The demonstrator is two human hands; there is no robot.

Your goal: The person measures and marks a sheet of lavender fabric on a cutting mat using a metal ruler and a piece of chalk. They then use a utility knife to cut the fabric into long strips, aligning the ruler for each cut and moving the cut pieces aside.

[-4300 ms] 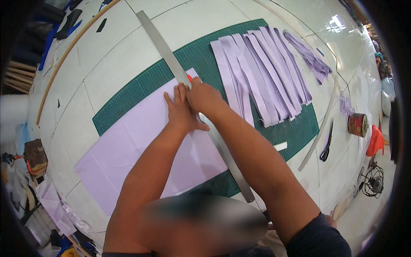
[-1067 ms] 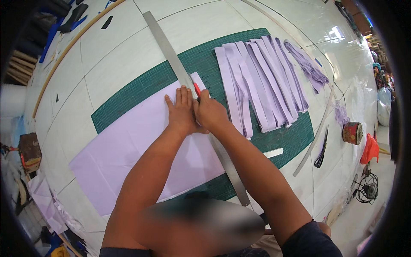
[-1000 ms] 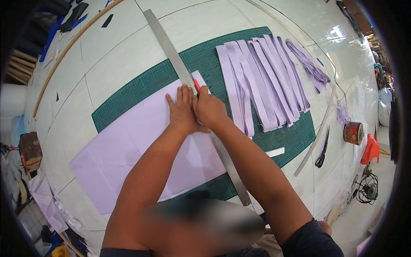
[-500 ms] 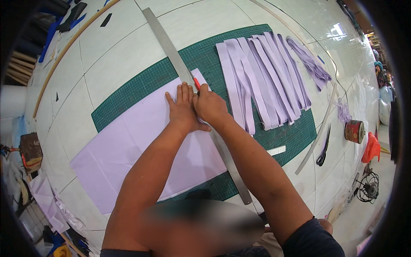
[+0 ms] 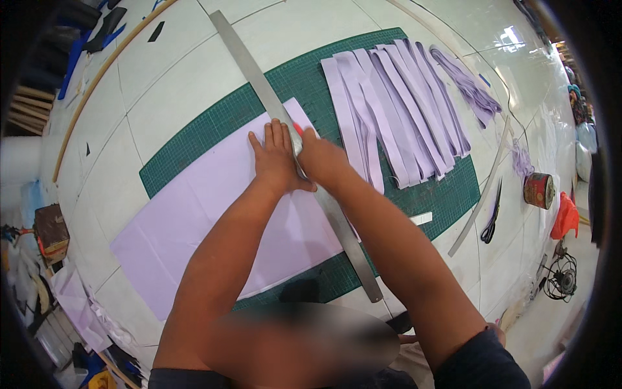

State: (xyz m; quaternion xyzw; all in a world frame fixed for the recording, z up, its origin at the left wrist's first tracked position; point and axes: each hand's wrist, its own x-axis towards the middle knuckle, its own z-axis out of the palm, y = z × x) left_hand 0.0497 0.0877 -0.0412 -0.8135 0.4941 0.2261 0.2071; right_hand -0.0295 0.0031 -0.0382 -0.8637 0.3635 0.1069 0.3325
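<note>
A sheet of lilac fabric (image 5: 214, 217) lies on the green cutting mat (image 5: 194, 142). Across its right part runs a long steel ruler (image 5: 246, 65), slanting from far left to near right. My left hand (image 5: 276, 159) presses flat on the fabric and ruler, its fingers stretched forward and thumb out to the right. In my closed right hand (image 5: 321, 159), at the ruler's right edge, is a red-handled cutter (image 5: 298, 129); its blade is hidden. A narrow strip of the fabric (image 5: 299, 111) shows beyond the ruler, beside the cutter.
Several lilac fabric strips (image 5: 395, 117) lie side by side on the mat's right, with a bundle of narrower strips (image 5: 466, 84) beyond. A short white piece (image 5: 421, 218), black scissors (image 5: 491, 223), a thin strip (image 5: 479, 188) and a red tin (image 5: 538, 190) are at the right.
My right hand has come slightly nearer along the ruler's edge with the cutter. The left hand keeps its place on the ruler. The whole view has shifted a little.
</note>
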